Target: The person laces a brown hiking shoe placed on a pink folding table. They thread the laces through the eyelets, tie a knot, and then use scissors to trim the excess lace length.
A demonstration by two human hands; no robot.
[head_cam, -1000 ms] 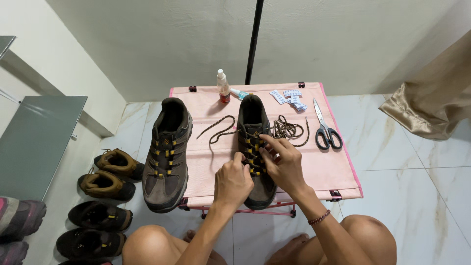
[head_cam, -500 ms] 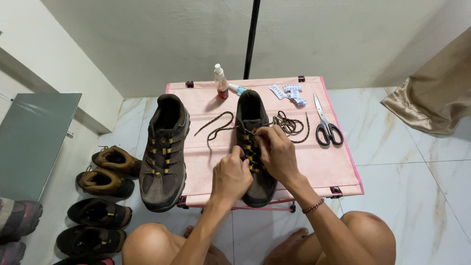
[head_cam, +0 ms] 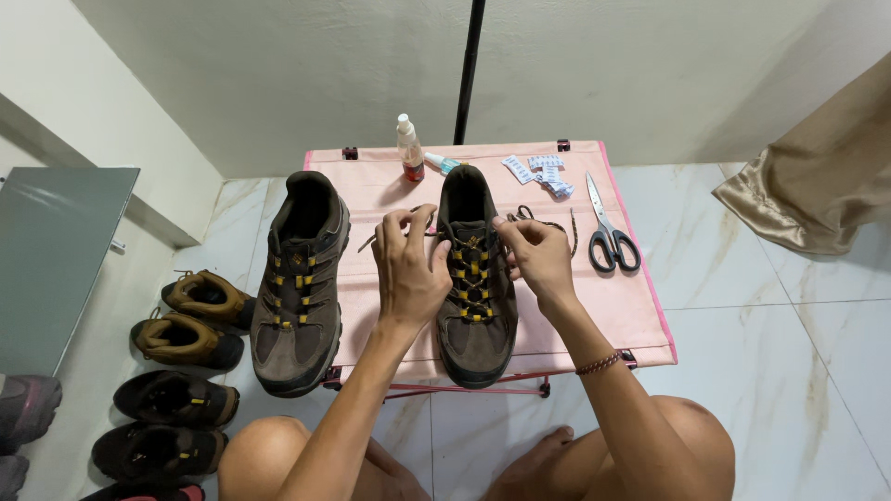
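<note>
Both hands have lifted towards the collar of the brown hiking shoe with yellow lace loops [head_cam: 475, 278]. Left hand [head_cam: 411, 271] and right hand [head_cam: 535, 255] each pinch an end of the dark lace [head_cam: 419, 211], flanking the tongue; the shoe's long axis runs away between them.

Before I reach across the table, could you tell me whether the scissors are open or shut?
Shut: the scissors lie flat, blades together in one point.

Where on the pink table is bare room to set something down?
Bare patches on the pink table: near right corner below the scissors, and the strip between both shoes. Crowded: far edge with spray bottle and packets.
</note>
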